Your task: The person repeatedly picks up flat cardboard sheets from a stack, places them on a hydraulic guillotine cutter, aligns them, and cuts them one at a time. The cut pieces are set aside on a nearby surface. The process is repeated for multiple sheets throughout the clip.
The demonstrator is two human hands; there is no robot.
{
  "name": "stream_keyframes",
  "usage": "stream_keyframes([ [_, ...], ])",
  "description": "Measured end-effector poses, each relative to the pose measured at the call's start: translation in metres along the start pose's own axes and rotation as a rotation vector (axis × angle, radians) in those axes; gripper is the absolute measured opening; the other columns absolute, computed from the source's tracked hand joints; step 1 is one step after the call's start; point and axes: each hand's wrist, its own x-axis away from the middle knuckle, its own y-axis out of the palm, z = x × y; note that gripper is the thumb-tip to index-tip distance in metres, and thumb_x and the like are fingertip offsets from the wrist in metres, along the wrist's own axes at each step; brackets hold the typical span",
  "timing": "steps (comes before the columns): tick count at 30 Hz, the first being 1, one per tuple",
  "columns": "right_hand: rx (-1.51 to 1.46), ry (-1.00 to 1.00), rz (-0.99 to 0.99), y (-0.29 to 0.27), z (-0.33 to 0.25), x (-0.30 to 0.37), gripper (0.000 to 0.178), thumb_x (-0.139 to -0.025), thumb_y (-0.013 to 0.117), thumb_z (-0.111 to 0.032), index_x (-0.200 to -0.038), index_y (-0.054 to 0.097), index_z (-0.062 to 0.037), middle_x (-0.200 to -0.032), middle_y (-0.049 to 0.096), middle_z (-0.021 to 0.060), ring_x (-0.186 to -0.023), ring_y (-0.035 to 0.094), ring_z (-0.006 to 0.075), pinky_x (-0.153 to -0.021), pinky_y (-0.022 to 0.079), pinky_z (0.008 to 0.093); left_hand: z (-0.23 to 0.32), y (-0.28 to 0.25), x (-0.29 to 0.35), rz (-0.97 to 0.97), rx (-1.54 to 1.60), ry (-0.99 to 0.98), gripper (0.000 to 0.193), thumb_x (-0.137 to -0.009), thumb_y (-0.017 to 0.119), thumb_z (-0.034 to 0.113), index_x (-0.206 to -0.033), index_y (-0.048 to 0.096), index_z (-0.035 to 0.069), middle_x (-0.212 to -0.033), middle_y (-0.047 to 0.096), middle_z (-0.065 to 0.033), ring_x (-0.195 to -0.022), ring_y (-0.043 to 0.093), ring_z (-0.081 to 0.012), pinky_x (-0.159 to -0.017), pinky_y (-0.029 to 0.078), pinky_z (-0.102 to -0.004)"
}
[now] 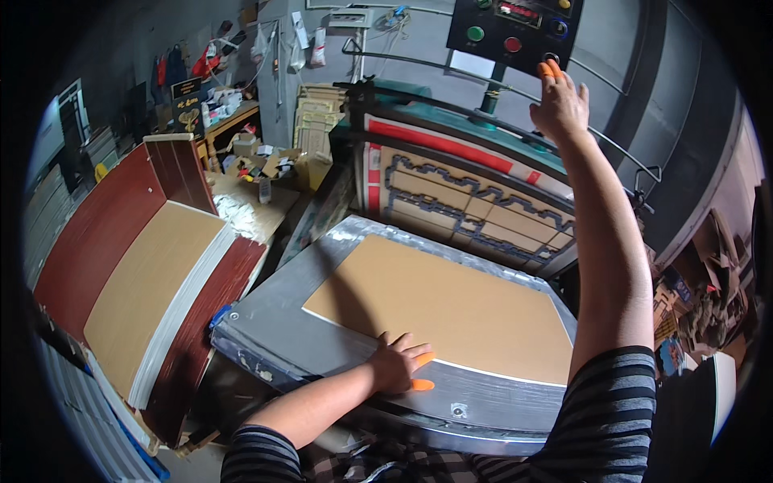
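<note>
A tan cardboard sheet (451,302) lies flat on the grey metal bed (322,346) of a die-cutting press. My left hand (396,366) rests at the sheet's near left edge, fingers spread, with orange finger covers on two of them. Raised high on the right, my right hand (561,105) has its fingers stretched up to the lower right of a black control panel (503,16); two fingertips wear orange covers. They hide most of the control there, so contact is hard to tell. Facing the bed stands the upright die board (475,205) with dark cutting lines.
To the left, a stack of tan sheets (153,282) sits on a dark red wooden stand (97,233). A metal rail (435,70) crosses before the panel. Cardboard scraps (717,274) pile up at right; a cluttered workbench (229,121) stands at the back left.
</note>
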Motion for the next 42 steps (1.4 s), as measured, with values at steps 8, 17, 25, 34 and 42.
stream_keyframes([
  [8, -0.281, -0.177, 0.457, -0.021, 0.019, 0.012, 0.057, -0.086, 0.065, -0.026, -0.138, 0.045, -0.0155, -0.124, 0.058, 0.0136, -0.113, 0.057, 0.0302, -0.098, 0.044, 0.0421, 0.006, -0.015, -0.006, -0.184, 0.013, -0.061, 0.079, -0.087, 0.041, 0.069, -0.147, 0.035, 0.018, -0.155, 0.025, 0.0000, -0.142, 0.019, -0.0357, -0.108, 0.015, -0.0628],
  [17, -0.657, -0.478, 0.441, -0.118, 0.062, 0.225, 0.051, -0.087, 0.065, -0.023, -0.131, 0.049, -0.0029, -0.129, 0.052, 0.0249, -0.120, 0.052, 0.0414, -0.100, 0.044, 0.0517, -0.029, -0.092, -0.073, -0.279, 0.164, -0.054, 0.065, -0.094, 0.039, 0.058, -0.144, 0.040, 0.016, -0.152, 0.034, -0.0070, -0.140, 0.028, -0.0309, -0.114, 0.018, -0.0485],
  [25, -0.581, -0.223, 0.154, -0.180, 0.146, 0.391, 0.042, -0.081, 0.066, -0.016, -0.119, 0.058, -0.0010, -0.118, 0.057, 0.0254, -0.112, 0.057, 0.0402, -0.098, 0.041, 0.0556, -0.089, -0.222, -0.188, 1.047, -0.052, 0.053, 0.032, -0.084, 0.066, 0.032, -0.103, 0.068, 0.006, -0.101, 0.067, -0.0123, -0.105, 0.059, -0.0326, -0.089, 0.046, -0.0407],
  [34, -0.701, 0.306, 0.001, -0.112, 0.156, 0.496, 0.039, -0.078, 0.068, 0.002, -0.116, 0.058, 0.0030, -0.125, 0.056, 0.0226, -0.108, 0.061, 0.0330, -0.091, 0.050, 0.0345, 0.030, -0.149, -0.093, 0.797, 0.168, 0.665, 0.016, -0.075, 0.074, 0.016, -0.087, 0.069, 0.007, -0.088, 0.067, -0.0080, -0.086, 0.065, -0.0262, -0.080, 0.050, -0.0370],
  [42, -0.805, 0.348, 0.032, -0.081, 0.147, 0.514, 0.036, -0.078, 0.070, -0.001, -0.113, 0.061, 0.0020, -0.117, 0.062, 0.0202, -0.105, 0.062, 0.0313, -0.091, 0.048, 0.0348, 0.030, -0.186, -0.038, 0.860, 0.010, 0.598, 0.015, -0.074, 0.074, 0.015, -0.086, 0.069, 0.007, -0.086, 0.067, -0.0065, -0.085, 0.065, -0.0238, -0.077, 0.051, -0.0359],
])
